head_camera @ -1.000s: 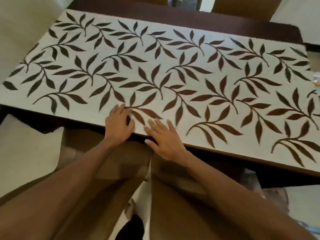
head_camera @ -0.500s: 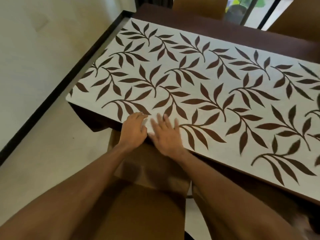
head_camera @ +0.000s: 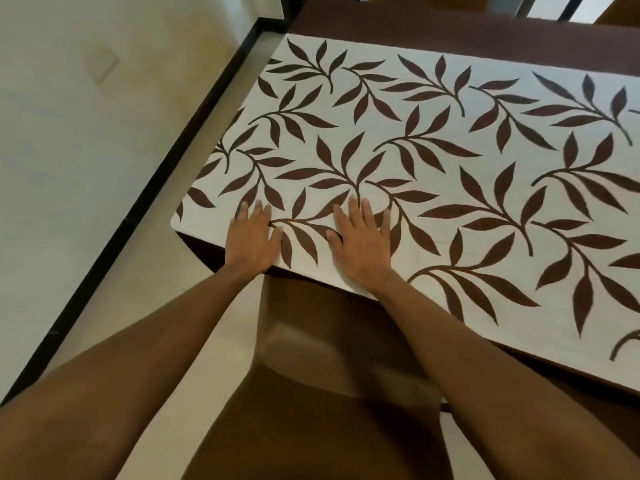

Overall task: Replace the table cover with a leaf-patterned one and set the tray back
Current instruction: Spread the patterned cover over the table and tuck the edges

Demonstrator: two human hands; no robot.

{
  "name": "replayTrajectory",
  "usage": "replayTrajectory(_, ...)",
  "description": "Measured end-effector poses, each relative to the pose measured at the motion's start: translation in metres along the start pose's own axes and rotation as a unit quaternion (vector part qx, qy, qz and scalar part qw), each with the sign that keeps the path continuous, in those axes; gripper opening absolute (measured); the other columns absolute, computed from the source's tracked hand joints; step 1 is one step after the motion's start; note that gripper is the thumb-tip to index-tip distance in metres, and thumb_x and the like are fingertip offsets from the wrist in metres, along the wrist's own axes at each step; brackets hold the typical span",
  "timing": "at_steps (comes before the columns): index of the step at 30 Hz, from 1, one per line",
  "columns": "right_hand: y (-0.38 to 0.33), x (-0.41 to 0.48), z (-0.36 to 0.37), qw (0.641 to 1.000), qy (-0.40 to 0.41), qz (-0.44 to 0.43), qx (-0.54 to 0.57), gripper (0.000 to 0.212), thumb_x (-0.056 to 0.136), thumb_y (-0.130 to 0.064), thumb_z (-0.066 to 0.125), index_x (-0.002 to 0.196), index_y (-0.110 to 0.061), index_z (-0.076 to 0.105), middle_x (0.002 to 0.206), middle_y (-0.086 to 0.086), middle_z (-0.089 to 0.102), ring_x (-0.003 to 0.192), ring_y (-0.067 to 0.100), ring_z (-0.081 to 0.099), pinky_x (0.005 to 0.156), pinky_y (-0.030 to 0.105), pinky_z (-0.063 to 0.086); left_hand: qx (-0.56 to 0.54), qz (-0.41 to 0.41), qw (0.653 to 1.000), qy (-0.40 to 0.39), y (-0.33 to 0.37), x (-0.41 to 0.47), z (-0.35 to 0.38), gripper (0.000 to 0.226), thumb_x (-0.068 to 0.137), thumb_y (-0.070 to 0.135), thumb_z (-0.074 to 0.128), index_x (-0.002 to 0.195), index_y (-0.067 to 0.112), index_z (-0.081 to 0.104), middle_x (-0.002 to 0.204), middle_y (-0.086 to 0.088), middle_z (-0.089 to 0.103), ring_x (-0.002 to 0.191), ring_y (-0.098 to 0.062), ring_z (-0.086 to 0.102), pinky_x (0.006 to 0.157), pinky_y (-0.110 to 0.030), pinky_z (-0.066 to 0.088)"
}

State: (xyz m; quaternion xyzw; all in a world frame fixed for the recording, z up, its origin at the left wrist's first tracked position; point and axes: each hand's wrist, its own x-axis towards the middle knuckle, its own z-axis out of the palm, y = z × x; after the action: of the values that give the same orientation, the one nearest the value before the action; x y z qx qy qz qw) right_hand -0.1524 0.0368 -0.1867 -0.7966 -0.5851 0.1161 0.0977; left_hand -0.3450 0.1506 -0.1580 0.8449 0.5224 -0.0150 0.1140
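Half a second ago the two hands lay side by side, almost touching, at the near edge of the cover. Now they are spread apart, and the cover's near-left corner sits closer in the view.

At far left is a pale cream wall, met at its foot by a straight black skirting strip, then a smooth off-white floor. The left hand lies palm down on the leaf-patterned cover near that rounded corner. Its fingers are straight and held loosely together, pressing flat and gripping nothing. Between the forearms, below the tabletop's near edge, stands a brown chair with a smooth, faintly glossy back. The right hand rests farther onto the cover, also palm down. Its fingers are straight and slightly fanned, flat against the cloth, with the thumb out to the left.

The cover lies spread flat over the dark brown tabletop. It is a matte off-white sheet printed with curving dark-brown stems and pointed, almond-shaped leaves. Its near edge is straight, and a bare band of the tabletop shows beyond its far edge.
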Motion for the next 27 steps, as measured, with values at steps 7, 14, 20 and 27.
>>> replayTrajectory(7, -0.147, 0.007, 0.039, 0.995, -0.021, -0.092, -0.027, 0.061, 0.106, -0.052, 0.022, 0.160, -0.025, 0.022, 0.169, 0.006, 0.016, 0.157, 0.027, 0.006, 0.123, 0.060, 0.003, 0.024, 0.127, 0.991, -0.043, -0.102, 0.043, -0.012, 0.061, 0.106, 0.045, 0.019, 0.158, 0.014, 0.014, 0.166, -0.008, 0.012, 0.154, -0.028, 0.004, 0.122, -0.052, 0.008)
replayTrajectory(14, -0.209, 0.066, 0.054, 0.994, 0.108, 0.020, -0.012, 0.048, 0.105, -0.046, 0.033, 0.142, -0.019, 0.048, 0.153, 0.010, 0.045, 0.143, 0.025, 0.038, 0.114, 0.056, 0.034, -0.010, 0.214, 0.976, -0.030, -0.202, 0.044, -0.016, 0.064, 0.106, 0.044, 0.023, 0.159, 0.011, 0.010, 0.167, -0.010, 0.005, 0.154, -0.028, 0.003, 0.124, -0.049, 0.012)
replayTrajectory(20, -0.252, 0.129, 0.068, 0.987, 0.039, 0.153, -0.035, 0.064, 0.104, -0.055, 0.022, 0.160, -0.024, 0.021, 0.168, 0.012, 0.015, 0.155, 0.034, 0.009, 0.119, 0.065, 0.006, -0.194, 0.192, 0.960, -0.071, -0.242, 0.049, -0.034, 0.069, 0.104, 0.051, 0.018, 0.159, 0.010, 0.013, 0.167, -0.008, 0.007, 0.154, -0.022, 0.000, 0.125, -0.043, 0.009)
replayTrajectory(27, -0.280, 0.158, 0.069, 1.000, 0.010, -0.024, -0.009, 0.059, 0.107, -0.053, 0.022, 0.161, -0.030, 0.017, 0.170, 0.002, 0.012, 0.157, 0.022, 0.007, 0.122, 0.060, 0.011, -0.263, 0.144, 0.953, -0.035, -0.260, 0.109, -0.062, 0.061, 0.107, 0.046, 0.023, 0.156, 0.010, 0.027, 0.165, -0.009, 0.020, 0.154, -0.021, 0.007, 0.125, -0.037, 0.006)
